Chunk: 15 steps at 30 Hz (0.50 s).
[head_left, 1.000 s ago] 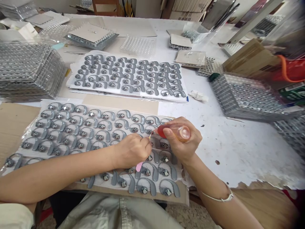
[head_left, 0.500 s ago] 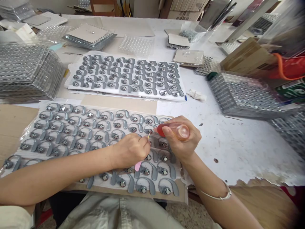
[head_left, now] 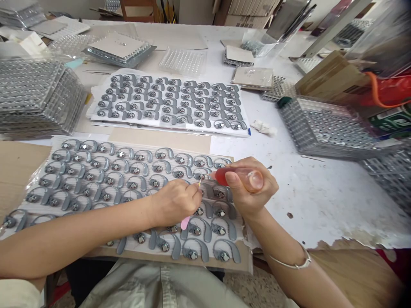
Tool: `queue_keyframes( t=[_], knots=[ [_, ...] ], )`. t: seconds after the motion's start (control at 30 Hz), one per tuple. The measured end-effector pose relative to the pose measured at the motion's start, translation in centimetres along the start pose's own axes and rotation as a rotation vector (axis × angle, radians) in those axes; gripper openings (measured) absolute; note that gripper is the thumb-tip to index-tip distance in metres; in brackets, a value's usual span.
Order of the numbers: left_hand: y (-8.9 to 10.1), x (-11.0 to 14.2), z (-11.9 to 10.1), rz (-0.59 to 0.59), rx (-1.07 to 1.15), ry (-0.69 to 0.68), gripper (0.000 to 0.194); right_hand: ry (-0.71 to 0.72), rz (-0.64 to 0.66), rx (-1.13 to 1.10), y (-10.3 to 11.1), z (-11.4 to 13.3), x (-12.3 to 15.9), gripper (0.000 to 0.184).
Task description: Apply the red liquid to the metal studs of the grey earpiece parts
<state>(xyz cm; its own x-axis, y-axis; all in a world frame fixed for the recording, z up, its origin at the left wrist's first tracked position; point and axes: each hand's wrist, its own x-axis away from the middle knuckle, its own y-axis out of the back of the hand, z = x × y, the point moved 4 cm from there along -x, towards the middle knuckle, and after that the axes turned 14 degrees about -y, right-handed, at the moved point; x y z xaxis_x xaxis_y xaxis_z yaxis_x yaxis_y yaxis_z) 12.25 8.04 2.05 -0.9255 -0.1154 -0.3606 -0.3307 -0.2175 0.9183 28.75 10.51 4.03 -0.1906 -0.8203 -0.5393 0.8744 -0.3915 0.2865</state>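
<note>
My left hand (head_left: 180, 202) is closed around a thin pink-ended stick (head_left: 185, 223). Its narrow yellowish tip comes out between thumb and forefinger, beside one of the grey curved earhook-like pieces (head_left: 206, 227). In my right hand (head_left: 257, 197) lies a small squeeze bottle (head_left: 242, 177) with reddish liquid, tilted so that its nozzle points left towards that same piece. Whether the nozzle touches it, I cannot tell. Rows of these pieces, each with a shiny round metal part, cover the pale ribbed sheet (head_left: 81, 208). My left forearm hides some of them.
Behind lies a second sheet (head_left: 192, 125) full of similar grey pieces. Stacks of clear plastic trays stand at the left (head_left: 35, 98) and right (head_left: 334, 128). A crumpled tissue (head_left: 263, 127) and a cardboard box (head_left: 334, 79) are on the right side.
Over the last half second my right hand and the bottle have moved slightly right, with the nozzle drawn back a little from the stick's tip. My left hand has hardly moved.
</note>
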Motion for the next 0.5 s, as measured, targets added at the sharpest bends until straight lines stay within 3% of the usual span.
queue_keyframes(
  t=[0.5],
  knots=[
    [0.21,-0.08,0.02,-0.069,-0.003,0.009,0.019,-0.019,0.043,0.009,-0.38,-0.27,-0.11,0.014]
  ],
)
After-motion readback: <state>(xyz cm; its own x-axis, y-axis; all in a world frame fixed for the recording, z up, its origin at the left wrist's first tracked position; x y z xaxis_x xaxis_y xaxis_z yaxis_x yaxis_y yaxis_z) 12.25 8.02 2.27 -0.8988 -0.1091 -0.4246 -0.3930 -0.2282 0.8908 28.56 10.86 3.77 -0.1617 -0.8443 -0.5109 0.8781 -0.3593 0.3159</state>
